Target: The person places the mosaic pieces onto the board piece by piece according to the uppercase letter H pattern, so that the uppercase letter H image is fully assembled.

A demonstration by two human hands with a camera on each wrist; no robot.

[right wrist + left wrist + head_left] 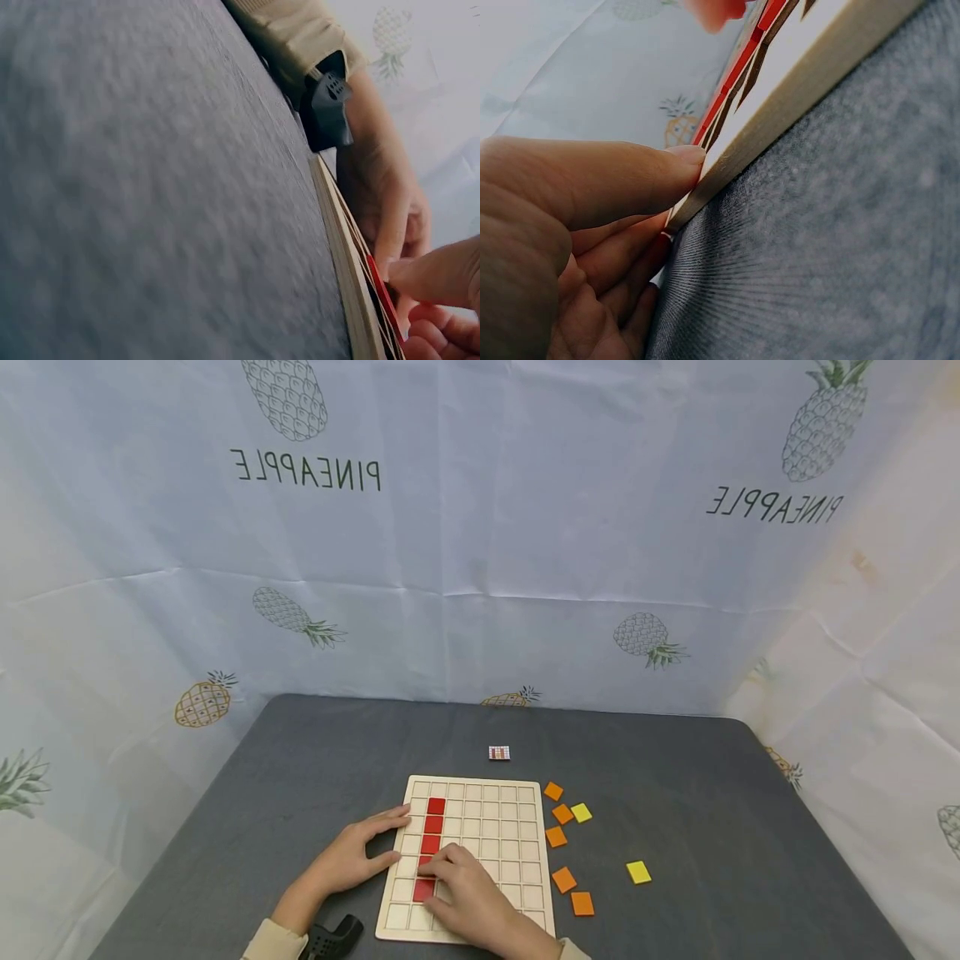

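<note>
Five red tiles point(431, 844): in a line down the second column from the left of the pale board point(491, 829), lying in its cells
Left hand point(347, 856): released, thumb and fingers spread along the board's left edge
Right hand point(476, 893): finger and thumb at the lowest of the red tiles; from here I cannot tell whether they pinch it or only touch it
In the way: the right hand hides part of the fourth red tile and some cells near the bottom from my head view, and its wrist crosses the board's near edge
Orange tiles point(556, 837): I count five, loose on the dark table point(712, 810) just right of the board
Yellow tiles point(638, 872): two, one close beside an orange one, the other farther right, apart
Card point(498, 752): small, gridded, past the board's far edge
Black mount point(336, 937): at the left cuff point(273, 942)
Cloth point(480, 527): pineapple-printed, hanging behind the table
</note>
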